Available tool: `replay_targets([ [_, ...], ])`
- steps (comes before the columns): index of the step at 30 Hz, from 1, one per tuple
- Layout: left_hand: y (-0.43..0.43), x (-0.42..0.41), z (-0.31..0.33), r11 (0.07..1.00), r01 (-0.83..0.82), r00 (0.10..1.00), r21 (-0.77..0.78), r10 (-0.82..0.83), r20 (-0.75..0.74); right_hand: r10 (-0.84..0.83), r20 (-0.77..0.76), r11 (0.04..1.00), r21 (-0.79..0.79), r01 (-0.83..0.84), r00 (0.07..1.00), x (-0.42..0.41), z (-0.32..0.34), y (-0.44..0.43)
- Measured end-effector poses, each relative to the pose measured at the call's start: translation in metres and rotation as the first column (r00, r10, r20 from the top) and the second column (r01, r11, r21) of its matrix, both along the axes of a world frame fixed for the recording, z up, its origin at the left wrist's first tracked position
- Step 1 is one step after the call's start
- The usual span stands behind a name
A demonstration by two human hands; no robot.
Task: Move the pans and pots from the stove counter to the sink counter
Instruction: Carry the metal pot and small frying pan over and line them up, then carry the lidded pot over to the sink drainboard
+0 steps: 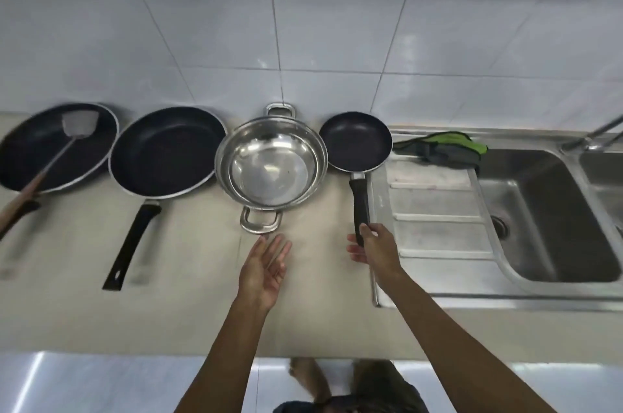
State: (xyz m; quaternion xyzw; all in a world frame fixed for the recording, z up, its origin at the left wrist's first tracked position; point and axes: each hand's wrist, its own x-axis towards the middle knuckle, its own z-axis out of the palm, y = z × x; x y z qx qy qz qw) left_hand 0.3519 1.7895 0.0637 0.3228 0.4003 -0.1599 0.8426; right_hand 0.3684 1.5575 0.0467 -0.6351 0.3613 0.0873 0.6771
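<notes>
1. Your right hand (372, 245) holds the black handle of the small pan (355, 142). The pan sits on the counter (188, 311) at about 1 o'clock from your hand, right beside the sink's (553, 220) ribbed tray.
2. Your left hand (266, 266) is wide open, palm up. It touches nothing. The steel pot (271, 165) sits at 12 o'clock from it, with its near handle just past your fingertips.
3. The big pan (165, 151) sits at 9 o'clock from the pot, touching it.
4. A third pan (55, 148) sits at the far left with a spatula (72, 132) resting in it.
5. A green cloth (441, 146) lies at 3 o'clock from the small pan.
</notes>
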Motion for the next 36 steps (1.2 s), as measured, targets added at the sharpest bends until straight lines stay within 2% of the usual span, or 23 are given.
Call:
replay_targets([
  [5,-0.017,-0.029,-0.008,0.999,0.017,0.999,-0.035,-0.018,-0.028,0.028,0.001,0.999,0.019,-0.028,1.0,-0.032,0.006,-0.006],
  [11,-0.048,-0.071,-0.009,0.997,0.082,0.996,-0.017,-0.082,-0.018,0.21,0.057,0.969,-0.146,-0.2,0.976,-0.078,0.014,-0.024],
  [13,-0.064,-0.086,-0.005,0.992,0.129,0.992,0.007,-0.129,-0.01,0.356,0.109,0.901,-0.304,-0.31,0.928,-0.099,0.017,-0.038],
  [16,-0.098,-0.112,0.002,0.972,0.218,0.975,0.089,-0.221,0.023,0.565,0.067,0.714,-0.54,-0.446,0.822,-0.138,0.03,-0.069],
  [19,-0.143,-0.142,0.01,0.901,0.335,0.93,0.275,-0.363,0.054,0.658,0.026,0.577,-0.66,-0.481,0.753,-0.179,0.041,-0.108],
  [21,-0.182,-0.166,0.017,0.81,0.385,0.88,0.441,-0.467,0.089,0.695,-0.012,0.493,-0.719,-0.489,0.719,-0.212,0.046,-0.143],
  [24,-0.243,-0.204,0.022,0.609,0.38,0.748,0.696,-0.645,0.156,0.725,-0.059,0.371,-0.806,-0.462,0.686,-0.263,0.055,-0.201],
  [27,-0.308,-0.238,0.023,0.337,0.304,0.523,0.891,-0.841,0.14,0.716,-0.099,0.23,-0.901,-0.367,0.691,-0.313,0.064,-0.266],
  [29,-0.357,-0.259,0.026,0.137,0.182,0.355,0.974,-0.933,0.065,0.676,-0.095,0.201,-0.93,-0.307,0.73,-0.347,0.074,-0.312],
  [31,-0.407,-0.275,0.033,-0.028,-0.026,0.202,0.999,-0.979,-0.022,0.624,-0.082,0.175,-0.954,-0.242,0.777,-0.375,0.082,-0.358],
  [33,-0.452,-0.285,0.041,-0.131,-0.218,0.078,0.967,-0.99,-0.117,0.56,-0.095,0.137,-0.969,-0.205,0.823,-0.397,0.088,-0.399],
  [36,-0.525,-0.291,0.058,-0.174,-0.408,-0.079,0.896,-0.971,-0.224,0.421,-0.107,0.066,-0.987,-0.148,0.901,-0.43,0.097,-0.46],
])
